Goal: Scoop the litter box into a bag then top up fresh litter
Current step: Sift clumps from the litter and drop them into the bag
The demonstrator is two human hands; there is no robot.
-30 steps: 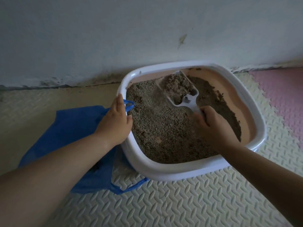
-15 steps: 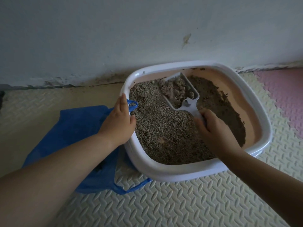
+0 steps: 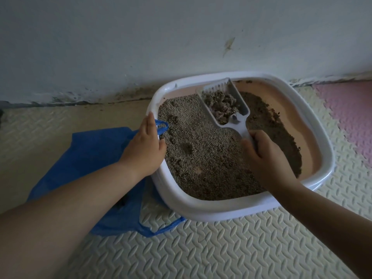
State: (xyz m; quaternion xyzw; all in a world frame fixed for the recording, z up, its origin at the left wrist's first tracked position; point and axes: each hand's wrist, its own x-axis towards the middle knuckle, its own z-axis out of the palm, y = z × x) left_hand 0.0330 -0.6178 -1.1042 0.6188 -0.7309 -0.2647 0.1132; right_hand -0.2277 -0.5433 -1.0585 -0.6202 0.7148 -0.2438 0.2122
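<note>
Litter box (image 3: 201,210) first: it sits on the floor mat (image 3: 221,254), close to the wall (image 3: 141,37) behind it. It has a white rim and a pink inside. Grey-brown litter (image 3: 201,158) fills most of it, but the pink bottom shows bare along the side far from the bag.

I see a white scoop (image 3: 225,103) over the back of the litter box, near the wall side. Its slotted front points up and away from me. A dark clumpy lump (image 3: 221,106) lies inside it. I cannot tell what is in the lump; it is too dim.

My right hand (image 3: 265,160) is wrapped tight around the scoop's handle. The handle is almost all hidden in my fist, so I only see a short white bit above the fingers.

My left hand (image 3: 145,146) rests on the box rim on the bag side. It pins a blue loop, the bag's handle, against the rim. The fingers curl over the edge and I cannot see their tips well, so I cannot tell how hard they hold.

A blue bag (image 3: 94,158) lies on the mat just beside the litter box, and part of it tucks under the box. My left arm covers its middle, so I cannot see whether its mouth is open. Another blue loop pokes out below the box's near corner.

A pink mat (image 3: 348,117) lies past the box, cut off by the edge.
</note>
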